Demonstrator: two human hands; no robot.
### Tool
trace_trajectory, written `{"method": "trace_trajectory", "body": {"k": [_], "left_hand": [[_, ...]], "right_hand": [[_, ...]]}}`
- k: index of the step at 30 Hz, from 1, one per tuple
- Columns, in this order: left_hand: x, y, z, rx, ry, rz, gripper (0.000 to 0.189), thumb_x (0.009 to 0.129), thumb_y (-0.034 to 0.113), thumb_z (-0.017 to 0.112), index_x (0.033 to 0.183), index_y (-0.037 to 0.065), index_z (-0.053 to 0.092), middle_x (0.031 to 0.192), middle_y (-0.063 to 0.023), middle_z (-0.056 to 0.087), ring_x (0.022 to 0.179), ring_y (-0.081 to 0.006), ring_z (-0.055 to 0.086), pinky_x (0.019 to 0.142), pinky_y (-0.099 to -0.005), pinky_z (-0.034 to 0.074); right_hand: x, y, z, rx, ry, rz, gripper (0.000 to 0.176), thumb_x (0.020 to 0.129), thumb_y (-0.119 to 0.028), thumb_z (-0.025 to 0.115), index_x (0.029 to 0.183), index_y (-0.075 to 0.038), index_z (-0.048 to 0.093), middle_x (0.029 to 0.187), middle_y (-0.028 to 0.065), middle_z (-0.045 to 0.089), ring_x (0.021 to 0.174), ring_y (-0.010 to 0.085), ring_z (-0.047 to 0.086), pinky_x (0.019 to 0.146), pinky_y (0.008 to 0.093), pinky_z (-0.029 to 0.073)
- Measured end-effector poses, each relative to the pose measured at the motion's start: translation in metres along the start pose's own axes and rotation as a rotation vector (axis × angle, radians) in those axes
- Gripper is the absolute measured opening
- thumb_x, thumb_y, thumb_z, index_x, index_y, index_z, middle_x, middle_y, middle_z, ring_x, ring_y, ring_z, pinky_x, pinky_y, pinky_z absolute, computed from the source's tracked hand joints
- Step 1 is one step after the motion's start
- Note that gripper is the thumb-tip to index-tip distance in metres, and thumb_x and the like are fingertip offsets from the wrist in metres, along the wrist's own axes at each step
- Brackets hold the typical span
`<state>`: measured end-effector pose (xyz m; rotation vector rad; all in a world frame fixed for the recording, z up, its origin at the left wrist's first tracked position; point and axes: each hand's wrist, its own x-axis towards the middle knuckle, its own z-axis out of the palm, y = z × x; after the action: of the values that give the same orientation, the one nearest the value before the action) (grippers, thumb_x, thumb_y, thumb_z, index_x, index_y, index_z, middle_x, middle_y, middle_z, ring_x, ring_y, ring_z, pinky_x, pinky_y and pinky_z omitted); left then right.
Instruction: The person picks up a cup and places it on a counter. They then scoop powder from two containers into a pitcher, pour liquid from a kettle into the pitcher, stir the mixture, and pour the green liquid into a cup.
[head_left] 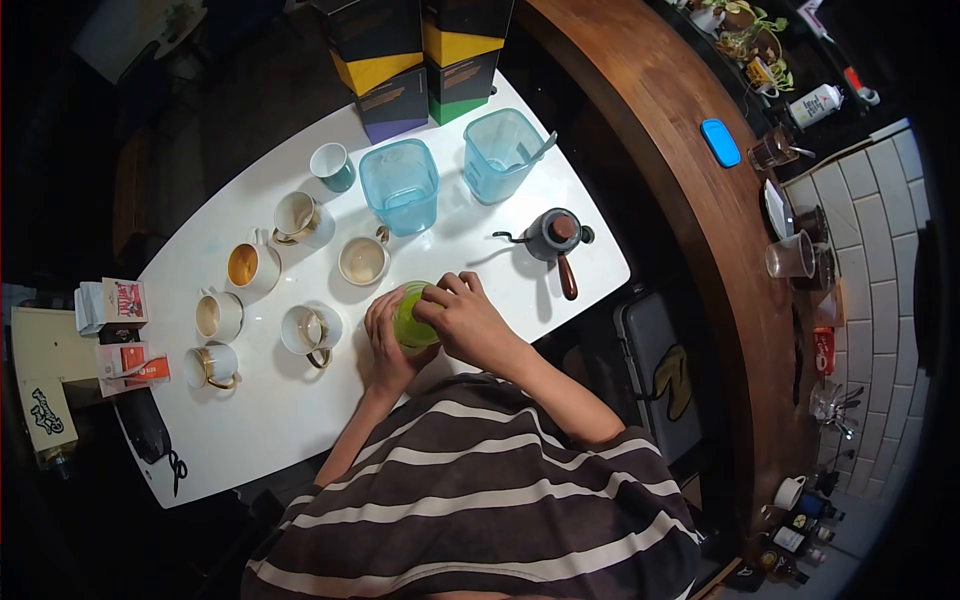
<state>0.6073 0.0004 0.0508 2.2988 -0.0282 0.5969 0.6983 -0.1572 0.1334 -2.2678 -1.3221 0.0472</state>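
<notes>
Near the table's front edge is a round, bright green container [408,322] with a pale, clear-looking rim. My left hand [384,338] is wrapped round its left side. The fingers of my right hand [466,322] are bent together over its top right; whatever lies between their tips is hidden. Just beyond my hands stands a cup with a gold handle [363,262]. A white cup with a gold handle [308,330] is to the left of my left hand. Farther right is a dark pot with a brown wooden handle [553,236].
Several more cups stand on the left, one orange inside [254,266]. Two translucent blue tubs [400,185] and dark boxes [392,100] occupy the far side of the white table [240,440]. A wooden counter [690,190] curves along the right. Scissors [178,470] lie at the left edge.
</notes>
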Motion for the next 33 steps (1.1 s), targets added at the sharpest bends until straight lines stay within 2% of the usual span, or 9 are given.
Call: {"method": "trace_trajectory", "body": {"k": [3,5,10,13,15,19,24,31,33], "left_hand": [[0.004,0.0,0.0,-0.003,0.004,0.006,0.089,0.071,0.035,0.087,0.139,-0.002,0.043,0.138,-0.02,0.053,0.129,-0.0387,0.048,0.112,-0.0507,0.033],[0.006,0.0,0.0,-0.001,0.008,0.015,0.089,0.071,0.035,0.087,0.139,-0.002,0.043,0.137,-0.02,0.053,0.129,-0.0388,0.048,0.112,-0.0507,0.034],[0.007,-0.006,0.003,0.004,0.027,0.023,0.089,0.071,0.035,0.087,0.138,-0.002,0.043,0.137,-0.02,0.053,0.128,-0.0389,0.049,0.112,-0.0507,0.034],[0.006,-0.008,0.005,0.009,0.055,0.02,0.089,0.07,0.036,0.087,0.138,-0.001,0.043,0.137,-0.0196,0.053,0.128,-0.0387,0.049,0.112,-0.0506,0.034],[0.005,-0.008,0.005,0.0,0.062,0.044,0.09,0.07,0.036,0.088,0.139,-0.001,0.043,0.137,-0.0192,0.053,0.128,-0.0383,0.05,0.112,-0.0508,0.033],[0.005,-0.006,0.003,0.011,0.067,0.049,0.093,0.069,0.035,0.089,0.14,0.0,0.042,0.138,-0.0187,0.053,0.128,-0.038,0.049,0.113,-0.0511,0.033],[0.006,-0.005,-0.002,0.011,0.068,0.005,0.093,0.068,0.034,0.089,0.141,0.0,0.041,0.14,-0.0184,0.051,0.129,-0.0377,0.048,0.113,-0.0509,0.033],[0.003,-0.008,0.0,-0.04,0.078,-0.011,0.093,0.07,0.035,0.088,0.141,-0.001,0.042,0.141,-0.0186,0.05,0.13,-0.0384,0.048,0.114,-0.0513,0.033],[0.001,-0.006,-0.001,-0.029,0.074,-0.02,0.092,0.07,0.035,0.088,0.141,-0.001,0.042,0.141,-0.0188,0.05,0.131,-0.0385,0.048,0.114,-0.0512,0.033]], "right_hand": [[0.001,0.0,-0.005,-0.008,-0.082,0.045,0.043,0.064,-0.006,0.076,0.106,-0.009,0.067,0.109,0.0066,0.064,0.108,0.0289,0.056,0.093,0.0455,0.041],[0.0,0.004,0.0,0.114,-0.079,-0.015,0.042,0.065,-0.007,0.076,0.106,-0.01,0.067,0.11,0.0067,0.064,0.106,0.0292,0.056,0.093,0.0458,0.04],[0.003,0.002,0.004,0.029,0.018,0.018,0.043,0.066,-0.006,0.075,0.107,-0.01,0.066,0.11,0.0066,0.064,0.108,0.0295,0.056,0.094,0.0464,0.04],[0.005,0.001,0.001,0.009,-0.029,0.035,0.037,0.069,-0.003,0.073,0.105,-0.01,0.064,0.108,0.0059,0.062,0.106,0.0295,0.055,0.094,0.0451,0.04],[0.006,0.001,0.0,0.127,-0.078,0.009,0.036,0.07,-0.004,0.073,0.105,-0.01,0.065,0.108,0.0064,0.062,0.105,0.0296,0.056,0.095,0.0453,0.04],[0.011,0.001,0.002,0.02,0.049,0.02,0.029,0.075,-0.006,0.07,0.103,-0.01,0.066,0.106,0.0074,0.061,0.103,0.0292,0.056,0.092,0.0441,0.04],[0.011,-0.002,0.001,0.016,-0.027,0.03,0.021,0.081,-0.007,0.067,0.102,-0.01,0.067,0.102,0.0071,0.061,0.099,0.0275,0.057,0.089,0.0406,0.041],[0.014,-0.001,-0.001,-0.011,0.01,-0.007,0.021,0.08,-0.005,0.067,0.101,-0.009,0.068,0.104,0.0077,0.062,0.099,0.0277,0.057,0.09,0.0408,0.042],[0.015,0.0,0.0,0.011,-0.072,-0.011,0.022,0.08,-0.005,0.066,0.102,-0.009,0.068,0.105,0.0082,0.062,0.1,0.0284,0.057,0.09,0.0411,0.042]]}}
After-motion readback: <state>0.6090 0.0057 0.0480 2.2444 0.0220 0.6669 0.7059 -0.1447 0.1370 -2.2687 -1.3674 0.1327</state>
